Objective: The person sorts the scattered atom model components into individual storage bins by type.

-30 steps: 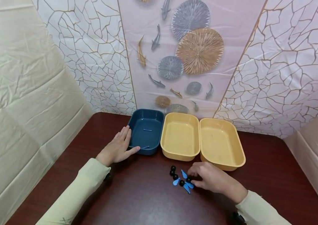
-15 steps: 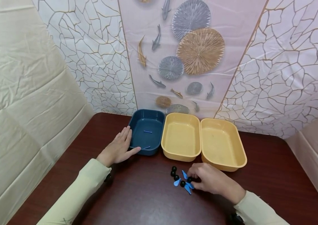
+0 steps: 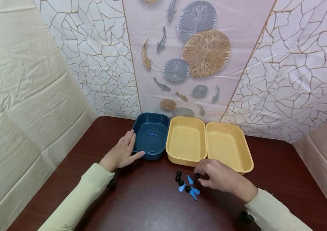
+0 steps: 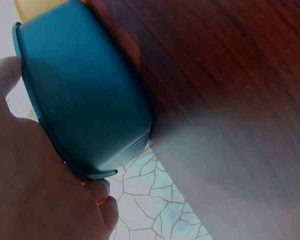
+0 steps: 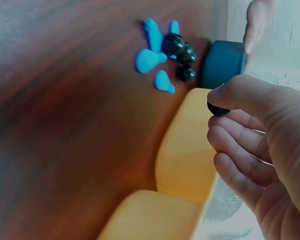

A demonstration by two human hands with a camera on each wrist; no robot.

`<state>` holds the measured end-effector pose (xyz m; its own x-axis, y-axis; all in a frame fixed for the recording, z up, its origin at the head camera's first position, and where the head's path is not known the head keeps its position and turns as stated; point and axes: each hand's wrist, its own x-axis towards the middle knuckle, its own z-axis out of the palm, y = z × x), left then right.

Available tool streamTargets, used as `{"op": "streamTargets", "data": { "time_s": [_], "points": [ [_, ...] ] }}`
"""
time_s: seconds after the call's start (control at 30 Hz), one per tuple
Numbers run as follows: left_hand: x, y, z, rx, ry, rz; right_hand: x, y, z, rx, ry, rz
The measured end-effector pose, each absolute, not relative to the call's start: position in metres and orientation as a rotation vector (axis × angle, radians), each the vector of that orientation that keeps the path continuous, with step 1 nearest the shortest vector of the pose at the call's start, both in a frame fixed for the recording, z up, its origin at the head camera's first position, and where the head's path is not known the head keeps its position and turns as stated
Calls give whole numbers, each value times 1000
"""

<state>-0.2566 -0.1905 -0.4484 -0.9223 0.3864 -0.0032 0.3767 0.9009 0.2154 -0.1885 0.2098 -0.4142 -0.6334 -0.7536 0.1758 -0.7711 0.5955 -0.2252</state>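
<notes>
Beads blk. Drops lt blue; sticks deeper blue. Tubs: 1 dk teal-blue, 2 yellow. Bench dk red-brn w/ wood grain. Sleeves pale cream. Backdrop white w/ gold-brn crackle lines; mid panel pale pink w/ grey & gold fish + discs. Side cloth cream.

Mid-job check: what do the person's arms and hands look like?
The left hand and right hand are bare, without gloves. The left sleeve and right sleeve are pale cream, reaching the wrists. A small black piece shows under the left cuff, another under the right. No cables are visible.
</notes>
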Motion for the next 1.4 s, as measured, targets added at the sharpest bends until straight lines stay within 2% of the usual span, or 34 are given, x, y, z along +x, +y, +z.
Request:
{"op": "streamTargets", "data": {
  "time_s": [0.4,0.63,1.03,1.4],
  "points": [
    [-255,-190,-447,604,3005,361,-208,206,-379,1305,-2717,366],
    [-256,-192,-449,612,3014,384,-223,199,-373,1271,-2708,367],
    [-258,-192,-450,624,3024,381,-262,189,-385,1144,-2818,425],
    [-255,-192,-449,623,3017,371,-304,169,-416,1019,-2873,540]
  ]
}}
